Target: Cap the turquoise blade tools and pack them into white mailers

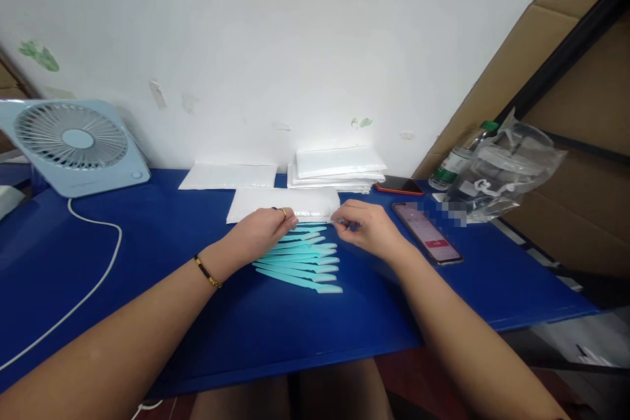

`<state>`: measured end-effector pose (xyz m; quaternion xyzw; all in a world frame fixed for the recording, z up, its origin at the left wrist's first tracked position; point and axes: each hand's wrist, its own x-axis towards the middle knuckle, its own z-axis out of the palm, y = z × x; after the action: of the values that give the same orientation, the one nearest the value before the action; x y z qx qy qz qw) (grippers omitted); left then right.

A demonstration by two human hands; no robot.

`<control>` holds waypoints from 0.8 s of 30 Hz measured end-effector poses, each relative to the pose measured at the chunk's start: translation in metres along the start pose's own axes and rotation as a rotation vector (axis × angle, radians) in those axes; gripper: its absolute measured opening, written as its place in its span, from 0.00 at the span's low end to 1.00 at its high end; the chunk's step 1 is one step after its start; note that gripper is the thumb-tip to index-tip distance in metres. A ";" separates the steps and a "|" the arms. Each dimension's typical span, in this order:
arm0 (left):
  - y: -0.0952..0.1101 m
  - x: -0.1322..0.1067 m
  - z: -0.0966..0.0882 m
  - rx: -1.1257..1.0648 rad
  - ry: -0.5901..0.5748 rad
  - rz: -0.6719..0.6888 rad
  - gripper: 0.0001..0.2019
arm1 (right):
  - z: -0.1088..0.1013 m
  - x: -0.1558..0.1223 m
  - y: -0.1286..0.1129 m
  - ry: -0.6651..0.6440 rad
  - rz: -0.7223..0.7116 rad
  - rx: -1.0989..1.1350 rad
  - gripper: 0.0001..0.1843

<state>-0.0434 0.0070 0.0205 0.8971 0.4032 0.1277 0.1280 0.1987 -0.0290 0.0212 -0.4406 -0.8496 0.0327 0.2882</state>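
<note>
A white padded envelope [288,202] lies flat in front of me. My left hand [268,230] is closed at its near edge, thumb and fingers pressed together. At the envelope's near right corner, my right hand [367,226] pinches the edge between thumb and fingertips. Just below and between the hands, several turquoise eyebrow razors [295,259] lie in an overlapping fan, pale ends pointing right. My left hand partly covers the farther razors.
Behind stand a stack of white padded envelopes [339,167] and another envelope [229,176]. To the right lie a lit phone [427,233], a red-edged phone [399,185], a bottle [455,161] and a bagged cup [492,174]. A blue fan [79,144] with a white cable [111,262] stands left.
</note>
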 end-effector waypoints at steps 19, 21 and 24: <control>-0.023 0.007 0.010 0.169 0.029 0.091 0.10 | -0.016 -0.004 0.027 -0.020 0.278 -0.117 0.08; -0.025 0.008 0.010 0.186 -0.004 0.095 0.09 | -0.013 -0.004 0.030 -0.081 0.299 -0.134 0.07; -0.021 0.009 0.007 0.249 -0.035 0.092 0.09 | -0.004 -0.003 0.030 -0.147 0.332 -0.165 0.08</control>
<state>-0.0500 0.0260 0.0081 0.9257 0.3720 0.0665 0.0165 0.2239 -0.0133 0.0135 -0.5933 -0.7837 0.0421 0.1789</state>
